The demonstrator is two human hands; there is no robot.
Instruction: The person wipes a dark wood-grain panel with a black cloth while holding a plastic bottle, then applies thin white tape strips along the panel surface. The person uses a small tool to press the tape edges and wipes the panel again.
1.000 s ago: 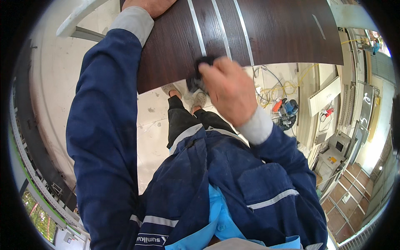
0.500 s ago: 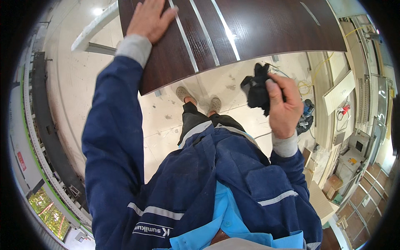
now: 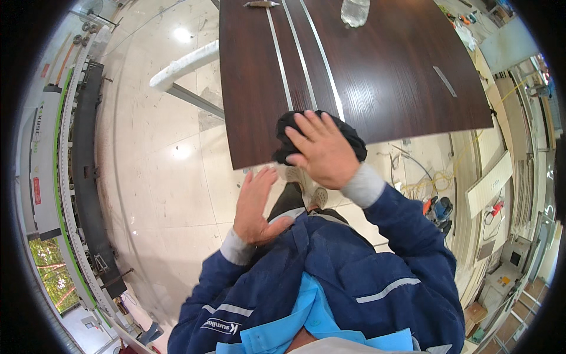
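A dark brown wood-grain panel [image 3: 401, 76] lies in front of me, with three pale strips [image 3: 304, 76] running lengthwise on its left half. My right hand [image 3: 324, 147] rests flat over a bunched black cloth [image 3: 354, 133] at the panel's near edge, fingers stretched out. The cloth covers the near ends of some strips. Off the near edge, left of the cloth, my left hand [image 3: 256, 206] is held up with fingers extended and nothing in it.
On the panel are a clear plastic bottle [image 3: 355, 12], a small tool-like object [image 3: 261, 4] and a short loose strip [image 3: 445, 81]. A white padded bar [image 3: 184, 64] juts out at left. Power tools [image 3: 439, 209] and pale boards [image 3: 489, 183] lie to the right. A long machine [image 3: 88, 171] stands at far left.
My left hand has come off the panel and back toward my body. My right hand has moved left, from gripping the bunched cloth in the air to lying flat on it at the panel's edge.
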